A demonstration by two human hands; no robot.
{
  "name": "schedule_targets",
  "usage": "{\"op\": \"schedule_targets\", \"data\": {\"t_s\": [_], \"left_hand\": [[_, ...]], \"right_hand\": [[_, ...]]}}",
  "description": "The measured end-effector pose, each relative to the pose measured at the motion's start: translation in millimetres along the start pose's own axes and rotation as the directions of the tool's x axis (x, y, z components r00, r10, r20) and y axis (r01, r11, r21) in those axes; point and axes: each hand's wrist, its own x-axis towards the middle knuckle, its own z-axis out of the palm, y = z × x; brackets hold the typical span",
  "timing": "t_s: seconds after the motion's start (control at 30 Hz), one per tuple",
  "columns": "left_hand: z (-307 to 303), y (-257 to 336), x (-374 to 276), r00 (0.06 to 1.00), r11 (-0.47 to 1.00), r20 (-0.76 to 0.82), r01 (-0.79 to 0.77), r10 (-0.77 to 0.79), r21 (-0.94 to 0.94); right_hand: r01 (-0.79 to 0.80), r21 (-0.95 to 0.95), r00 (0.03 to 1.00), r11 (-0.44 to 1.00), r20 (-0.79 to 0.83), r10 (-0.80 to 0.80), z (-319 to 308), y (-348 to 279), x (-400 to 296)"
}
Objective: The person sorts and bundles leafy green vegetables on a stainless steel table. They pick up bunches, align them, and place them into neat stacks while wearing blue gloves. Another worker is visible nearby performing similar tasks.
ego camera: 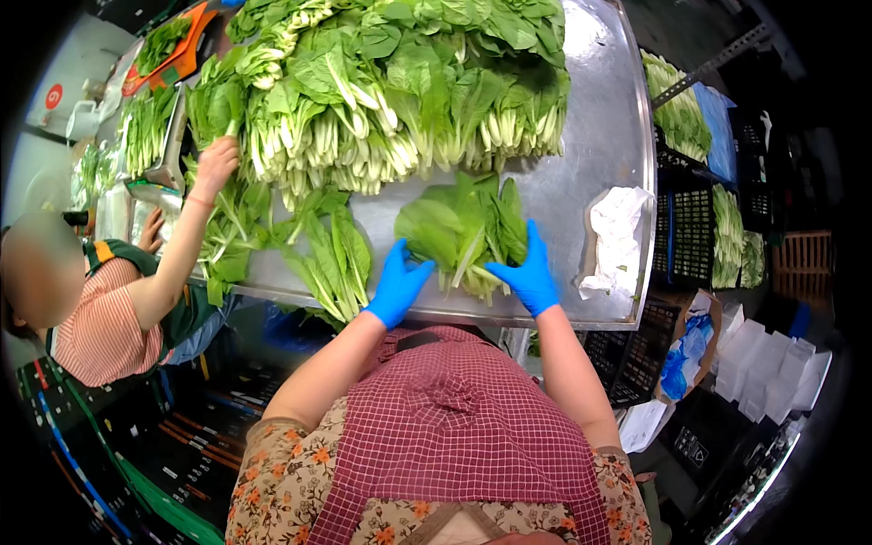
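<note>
A loose bunch of leafy greens (466, 235) lies on the metal table (603, 129), leaves away from me and pale stems towards me. My left hand (402, 283), in a blue glove, is at the bunch's left side with its fingers spread. On the other side, my right hand (528, 272), also gloved in blue, has its thumb by the stems and its fingers along the outer leaves. Whether either hand presses on the bunch is not plain. Left of my left hand lie more loose greens (330, 259). Beyond the bunch rises a large stacked pile of greens (409, 102).
A crumpled white cloth (616, 235) lies at the table's right end. At the left, a co-worker's hand (218, 163) touches greens beside the pile. Black crates (688, 238) with greens stand right of the table, near a box of blue plastic (688, 354).
</note>
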Motion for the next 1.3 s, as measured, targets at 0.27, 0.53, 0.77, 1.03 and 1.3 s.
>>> {"op": "schedule_targets", "data": {"t_s": [0.27, 0.53, 0.77, 1.03, 1.3], "left_hand": [[25, 37, 23, 0.859, 0.933, 0.504, 0.252, -0.094, -0.256], [-36, 27, -53, 0.956, 0.999, 0.294, 0.0, -0.011, 0.037], [-125, -21, -77, 0.808, 0.753, -0.369, -0.134, 0.459, 0.645], [-92, -16, -57, 0.852, 0.74, -0.312, -0.124, 0.421, 0.661], [-108, -24, -43, 0.83, 0.588, -0.07, -0.33, 0.553, 0.738]], "right_hand": [[0.097, -0.522, 0.992, 0.848, 0.125, -0.037, 59, -51, 8], [0.098, -0.366, 0.99, 0.925, -0.061, -0.129, 62, -5, 28], [0.102, -0.252, 0.982, 0.962, -0.129, -0.138, 64, 4, 41], [-0.022, -0.307, 0.965, 0.951, -0.254, -0.06, 34, 20, 27], [0.025, 0.602, 0.904, 0.798, -0.354, 0.239, -34, 42, -10]]}}
